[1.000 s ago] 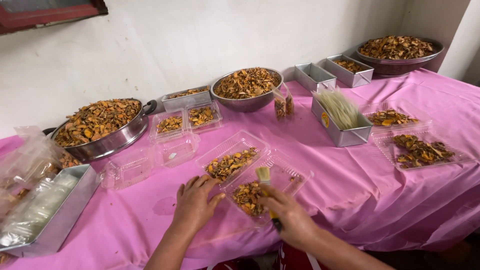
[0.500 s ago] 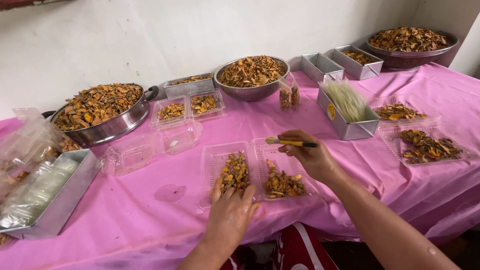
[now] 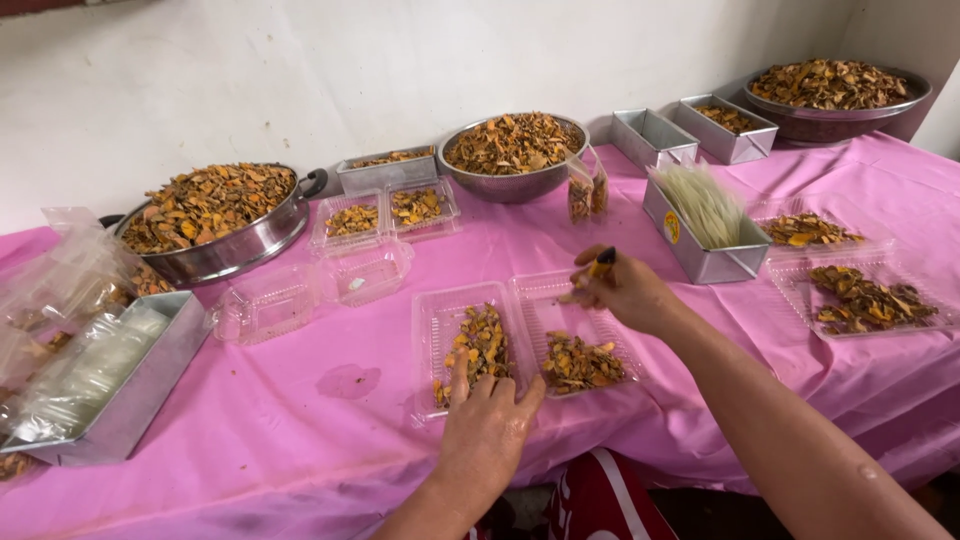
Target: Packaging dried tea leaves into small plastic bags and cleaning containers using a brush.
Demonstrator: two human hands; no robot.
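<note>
Your left hand (image 3: 487,430) lies flat on the near edge of a clear plastic tray (image 3: 466,345), fingers spread and loose, its grip holding nothing; the fingertips touch the heap of dried orange-brown chips (image 3: 478,347) inside. That tray is thin, glossy and rectangular with rounded corners, and it sits on the counter (image 3: 300,440) near you, at the middle. Just to its right, touching it, is a second clear tray (image 3: 572,335) with a smaller, rougher pile of the same flaky chips.

Your right hand (image 3: 622,290) hovers over the far edge of that second tray, its grip pinched narrow on a small yellow stick with a dark tip (image 3: 601,264).

The counter wears a smooth pink cloth with soft folds and one darker damp patch left of the trays. To the right stands a rectangular metal tin (image 3: 705,262) packed with pale, thin strips. Farther right, two wide clear trays (image 3: 860,295) carry dark, crinkled chips. At the far middle a round steel bowl (image 3: 512,183) is piled high; at the far left a shiny handled steel pan (image 3: 240,248) is heaped likewise. Empty hinged clear boxes (image 3: 310,290) lie between the pan and your trays. At the near left, a metal tin (image 3: 130,400) holds cloudy plastic bags.
</note>
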